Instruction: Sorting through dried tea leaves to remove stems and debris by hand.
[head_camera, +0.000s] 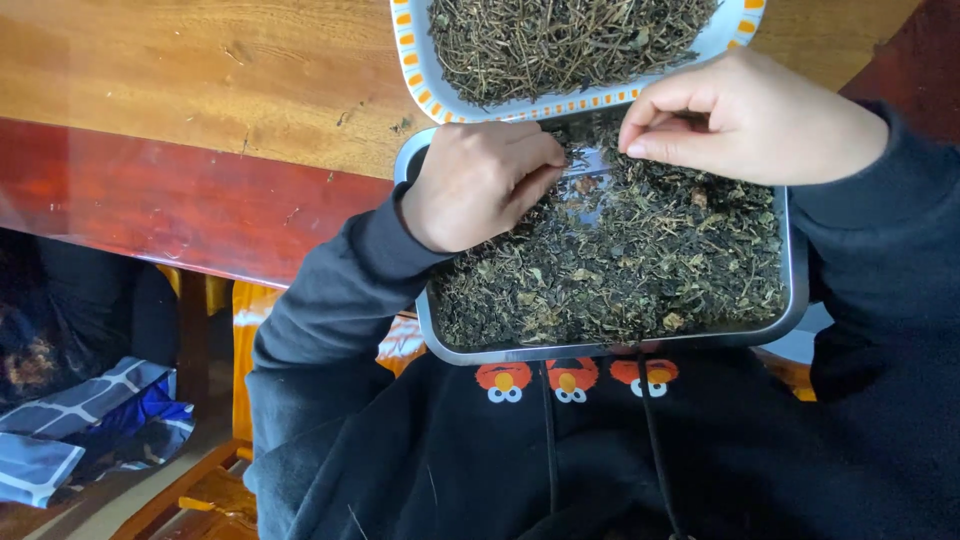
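So the whole top of the view is taken up by a wooden table (200, 70), with a red-brown strip along its near edge. Below that, a dark hoodie (560, 460) with little cartoon faces on the chest is seen, sleeves reaching up toward the work.

A metal tray (796, 270) is propped between the table edge and the chest, long axis running left to right, heaped with dried leaves (620, 270), mostly dark green flakes. A patch of bare metal is exposed near the tray's far side, between the hands. Just beyond it, partly overlapping its far rim, a white dish (420, 70) with an orange-dashed border is set on the table, filled with dried stems (560, 40).

The left hand (475, 185) is curled loosely, fingers pressed into the leaves by the tray's far left corner. The right hand (745, 115) is held over the far rim, thumb and fingertips pinched together; what's pinched can't be made out, too small.

Bottom left, a blue-grey patterned cloth (80, 430) is spotted.
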